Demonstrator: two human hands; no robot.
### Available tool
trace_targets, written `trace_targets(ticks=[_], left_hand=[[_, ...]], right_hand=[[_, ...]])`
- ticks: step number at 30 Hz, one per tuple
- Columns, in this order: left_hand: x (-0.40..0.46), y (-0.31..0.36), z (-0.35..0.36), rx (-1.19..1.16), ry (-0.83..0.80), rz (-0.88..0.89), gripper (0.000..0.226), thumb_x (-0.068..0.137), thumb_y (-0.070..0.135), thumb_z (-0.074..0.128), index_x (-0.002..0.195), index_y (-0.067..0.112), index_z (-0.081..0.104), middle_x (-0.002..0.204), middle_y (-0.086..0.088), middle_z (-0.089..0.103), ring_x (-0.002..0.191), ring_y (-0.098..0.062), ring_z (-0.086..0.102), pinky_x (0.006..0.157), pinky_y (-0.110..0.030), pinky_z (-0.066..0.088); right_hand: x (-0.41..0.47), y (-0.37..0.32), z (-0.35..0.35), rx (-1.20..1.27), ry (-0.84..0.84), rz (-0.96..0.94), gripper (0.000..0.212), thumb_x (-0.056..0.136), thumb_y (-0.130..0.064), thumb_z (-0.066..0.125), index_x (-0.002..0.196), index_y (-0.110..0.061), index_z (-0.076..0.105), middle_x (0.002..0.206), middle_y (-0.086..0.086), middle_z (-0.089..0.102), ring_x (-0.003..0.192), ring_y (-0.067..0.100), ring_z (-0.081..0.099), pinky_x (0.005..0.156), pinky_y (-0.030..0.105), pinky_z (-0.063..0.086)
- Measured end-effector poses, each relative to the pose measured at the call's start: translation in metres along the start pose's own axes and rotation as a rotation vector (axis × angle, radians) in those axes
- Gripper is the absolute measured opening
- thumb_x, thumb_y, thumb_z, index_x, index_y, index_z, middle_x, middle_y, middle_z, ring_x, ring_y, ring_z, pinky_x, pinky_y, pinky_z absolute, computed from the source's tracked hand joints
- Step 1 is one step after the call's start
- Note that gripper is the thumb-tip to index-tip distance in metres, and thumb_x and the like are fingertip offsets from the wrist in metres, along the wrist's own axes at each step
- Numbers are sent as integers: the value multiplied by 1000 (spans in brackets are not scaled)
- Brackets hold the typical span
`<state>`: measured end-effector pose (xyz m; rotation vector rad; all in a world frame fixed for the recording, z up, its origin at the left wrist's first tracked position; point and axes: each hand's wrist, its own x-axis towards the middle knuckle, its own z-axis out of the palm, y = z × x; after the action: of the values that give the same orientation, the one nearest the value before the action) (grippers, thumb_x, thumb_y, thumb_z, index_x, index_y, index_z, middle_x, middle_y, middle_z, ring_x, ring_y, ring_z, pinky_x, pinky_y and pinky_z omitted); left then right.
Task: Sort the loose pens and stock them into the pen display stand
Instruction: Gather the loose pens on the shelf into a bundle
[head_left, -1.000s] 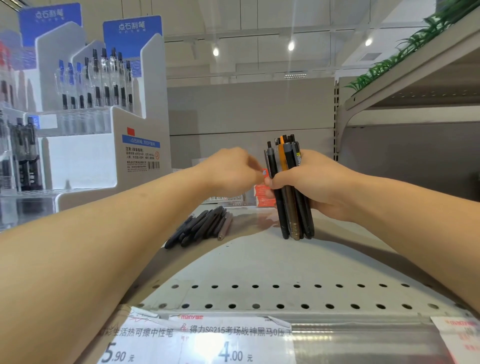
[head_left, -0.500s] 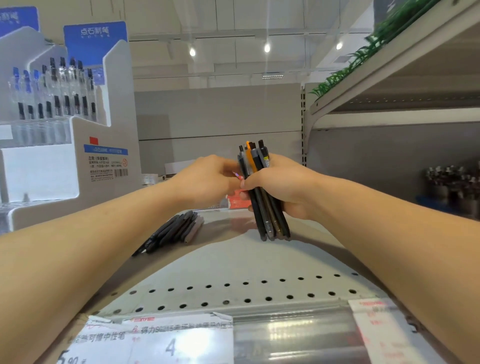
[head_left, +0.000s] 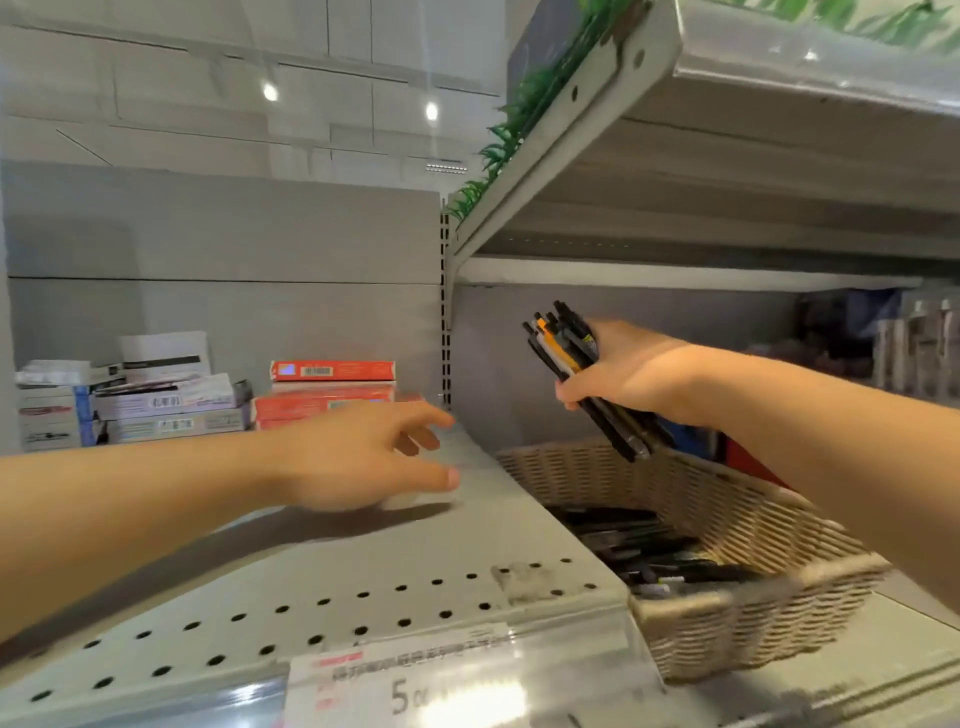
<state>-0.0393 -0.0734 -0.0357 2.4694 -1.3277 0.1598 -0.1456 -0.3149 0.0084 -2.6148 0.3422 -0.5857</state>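
Above the wicker basket (head_left: 737, 525), the right hand (head_left: 623, 376) grips a bundle of pens (head_left: 582, 374), fingers curled round the middle; the pens tilt, tops up-left, tips down-right over the basket's back rim. Most are black, w/ at least one orange barrel; exact count can't be made out, since the hand covers the mid section. Left hand (head_left: 363, 457) hovers low over the grey shelf (head_left: 415, 571), fingers spread & relaxed, holding nothing; whether its palm touches the shelf can't be told, only a shadow shows under it. Basket sits just right of the shelf's edge, on a lower level; inside lie more dark pens (head_left: 639, 551), blurred, hard to separate one from another. Behind the left hand, red boxes (head_left: 327, 387) stacked against the back panel, w/ grey-white boxes (head_left: 156, 405) further left, print too small to read. Price label (head_left: 410, 680) on the shelf's front rail shows a "5", rest washed out by glare. Upper shelf (head_left: 675, 130) overhangs at right, green plastic foliage (head_left: 519, 124) along its edge. Items far right are blurred & cut by the frame. Pen display stand isn't in view.
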Motion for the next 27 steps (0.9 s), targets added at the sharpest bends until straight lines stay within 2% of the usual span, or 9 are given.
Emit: trace_targets(ticks=[4,7,9,11,15,19,23,25,27], left_hand=[[55,44,29,145,-12,70,45,90,55,60,130,34,61,128,13,64,115,-9,58,100,-30,47],[83,60,54,103,-135,55,32,89,44,63,116,28,71,116,4,70,108,-15,62,98,-33,48],[91,60,61,84,-203,42,39,77,50,58,101,25,75,107,4,72,103,-16,63,97,-36,48],[95,57,62,70,-210,55,39,74,51,55,92,24,77,99,6,73,97,-13,63,94,-33,48],[97,54,64,93,-241,131,21,95,25,60,100,15,78,106,7,73,96,-3,57,86,-13,40],[98,51,64,71,-217,103,22,94,32,58,98,24,78,100,17,70,96,-3,59,93,-23,44],[96,56,63,124,-222,107,26,96,30,53,103,18,75,108,5,70,100,-12,58,93,-28,40],[93,59,62,134,-229,97,27,96,27,51,104,15,74,110,0,69,103,-19,59,97,-35,42],[91,61,60,152,-246,84,29,98,26,49,108,15,73,114,-3,68,106,-23,59,99,-40,44]], right_hand=[[12,33,-7,-191,-79,-33,29,85,-34,75,106,-30,54,97,-4,63,83,13,61,60,27,44],[17,55,-3,-342,-213,-116,36,86,-30,74,115,-31,54,104,-8,64,91,14,62,72,30,52],[17,70,5,-450,-328,-202,38,84,-24,74,118,-28,59,108,-5,67,94,17,63,83,35,54],[18,83,17,-545,-443,-247,42,82,-21,75,120,-29,60,107,-7,67,95,17,63,83,33,51],[30,97,37,-659,-560,-275,34,85,-22,74,114,-31,57,103,-11,59,99,17,58,87,34,48],[40,105,55,-669,-628,-258,34,84,-19,74,110,-32,57,106,-9,63,99,17,59,80,31,43],[41,103,65,-684,-706,-209,40,83,-19,78,113,-34,56,107,-10,61,99,15,57,79,30,41],[39,95,63,-721,-724,-197,54,81,-22,80,129,-31,56,119,-6,63,109,18,58,86,31,44],[35,89,59,-797,-755,-170,78,81,-24,82,148,-30,43,137,-3,58,123,22,54,95,34,46]])
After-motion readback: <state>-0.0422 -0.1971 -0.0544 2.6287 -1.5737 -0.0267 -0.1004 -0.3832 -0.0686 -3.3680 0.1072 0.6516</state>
